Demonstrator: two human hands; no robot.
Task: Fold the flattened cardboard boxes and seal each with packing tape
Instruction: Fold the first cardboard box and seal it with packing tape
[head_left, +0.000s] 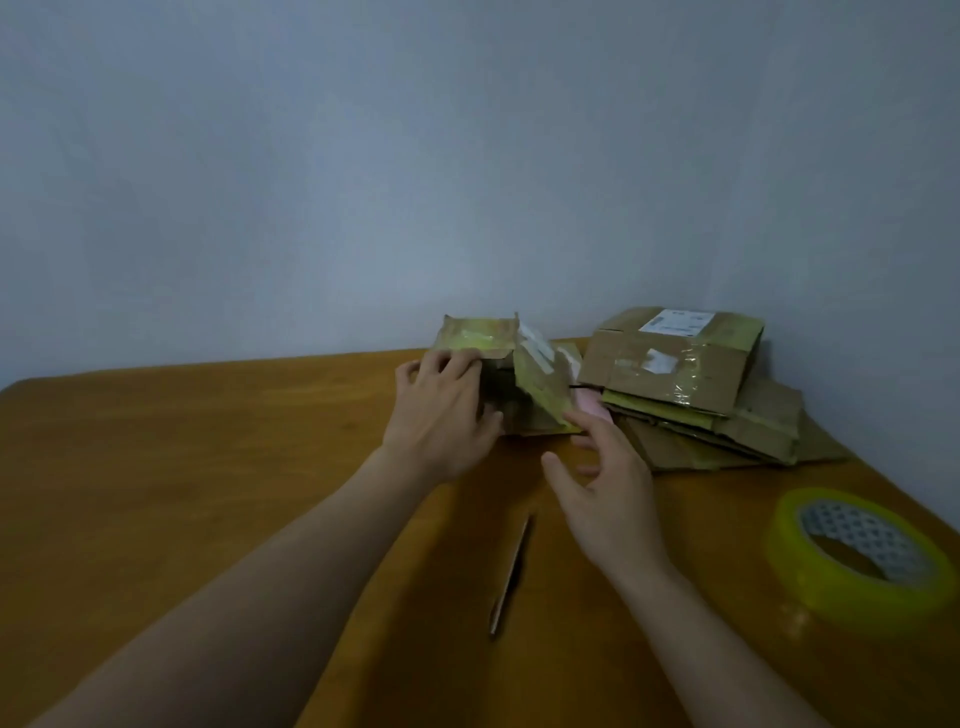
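As left hand (441, 415) grip clasps the half-folded box (478, 335), right hand (608, 478) grip released, beside its flap (540, 387)

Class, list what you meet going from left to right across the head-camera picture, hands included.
left hand → half-folded box → right hand → stack of flattened boxes → tape roll

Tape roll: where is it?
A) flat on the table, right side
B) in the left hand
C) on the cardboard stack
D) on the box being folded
A: the tape roll lies flat on the table, with nothing touching it.
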